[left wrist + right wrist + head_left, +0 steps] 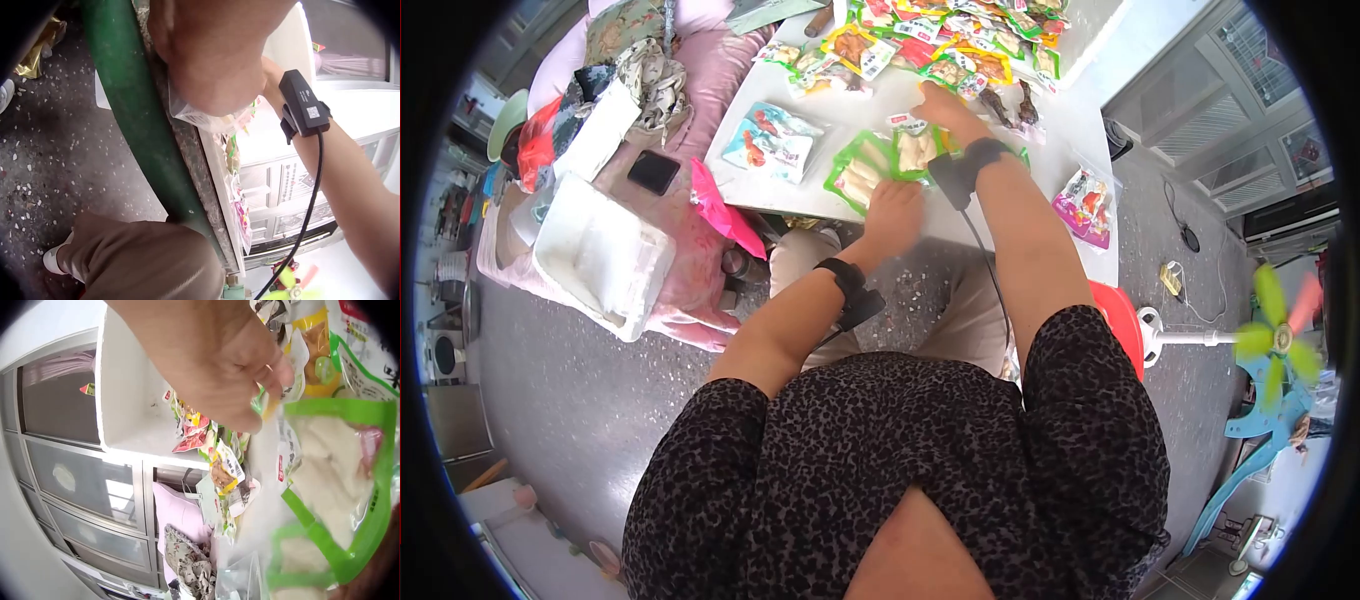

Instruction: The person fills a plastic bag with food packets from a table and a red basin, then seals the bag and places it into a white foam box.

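Observation:
My left hand (893, 215) lies at the table's front edge, against the lower end of a green-edged clear packet of pale food (860, 172). The left wrist view shows its rounded back over clear plastic (187, 112); its fingertips are hidden, so I cannot tell whether they grip. Farther over the table, my right hand (952, 112) reaches to the pile of packets (965, 65). In the right wrist view its thumb and fingers pinch the edge of a yellow-and-green packet (269, 407). A second green-edged packet (915, 150) lies below the right hand, beside the first.
A blue-and-white packet (770, 142) lies on the white table (800, 200) at left, and a purple one (1085, 207) at right. Dark meat packets (1010, 105) lie near the right hand. A white foam box (600, 255) and a phone (654, 172) rest on pink bedding.

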Available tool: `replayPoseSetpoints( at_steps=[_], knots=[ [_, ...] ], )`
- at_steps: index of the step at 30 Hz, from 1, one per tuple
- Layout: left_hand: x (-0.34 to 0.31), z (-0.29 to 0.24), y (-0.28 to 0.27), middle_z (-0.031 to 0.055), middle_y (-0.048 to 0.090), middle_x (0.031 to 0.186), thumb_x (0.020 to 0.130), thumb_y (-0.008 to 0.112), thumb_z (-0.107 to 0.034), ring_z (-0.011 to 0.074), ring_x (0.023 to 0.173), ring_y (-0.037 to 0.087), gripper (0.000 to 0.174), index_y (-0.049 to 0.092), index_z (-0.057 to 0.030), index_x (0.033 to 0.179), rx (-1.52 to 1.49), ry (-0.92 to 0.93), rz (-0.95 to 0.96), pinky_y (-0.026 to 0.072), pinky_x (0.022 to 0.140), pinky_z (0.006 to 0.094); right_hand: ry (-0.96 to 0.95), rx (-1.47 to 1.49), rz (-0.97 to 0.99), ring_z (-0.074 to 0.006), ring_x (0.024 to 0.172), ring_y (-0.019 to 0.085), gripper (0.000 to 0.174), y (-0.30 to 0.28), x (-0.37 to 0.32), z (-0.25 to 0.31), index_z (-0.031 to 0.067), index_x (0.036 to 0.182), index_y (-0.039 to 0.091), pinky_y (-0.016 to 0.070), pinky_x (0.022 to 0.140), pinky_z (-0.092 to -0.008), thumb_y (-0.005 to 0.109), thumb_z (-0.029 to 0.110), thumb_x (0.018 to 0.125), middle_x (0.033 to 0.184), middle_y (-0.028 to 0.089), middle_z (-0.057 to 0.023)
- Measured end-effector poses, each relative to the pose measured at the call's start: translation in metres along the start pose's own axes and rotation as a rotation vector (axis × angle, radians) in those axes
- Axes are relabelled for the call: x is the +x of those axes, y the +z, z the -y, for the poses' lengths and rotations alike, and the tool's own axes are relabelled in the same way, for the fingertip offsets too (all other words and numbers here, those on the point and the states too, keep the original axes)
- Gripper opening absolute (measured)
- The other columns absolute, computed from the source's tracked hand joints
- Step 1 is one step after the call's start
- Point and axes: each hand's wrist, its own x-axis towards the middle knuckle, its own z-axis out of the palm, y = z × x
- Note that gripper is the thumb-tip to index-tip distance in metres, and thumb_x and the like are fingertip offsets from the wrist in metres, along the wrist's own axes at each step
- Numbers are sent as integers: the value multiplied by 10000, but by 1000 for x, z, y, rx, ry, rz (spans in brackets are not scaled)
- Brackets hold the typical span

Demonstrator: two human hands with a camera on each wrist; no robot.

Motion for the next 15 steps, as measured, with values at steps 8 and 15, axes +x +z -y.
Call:
replayPoseSetpoints(
  at_steps=[8,15],
  knots=[
    [-7,5,3,70,530,868,589,507,-146,215,824,492,159,535,-74,729,46,4,101,316,807,364,4,-48,107,-256,846,526,381,22,26,-10,7,918,486,398,708,-328,590,230,627,913,539,-162],
    [-2,-1,-4,77,534,875,629,485,-150,210,837,490,155,539,-69,750,96,-74,296,303,813,358,142,379,378,-133,683,436,350,-41,-17,-6,34,943,495,379,540,-269,575,222,658,823,497,-37]
  ],
)
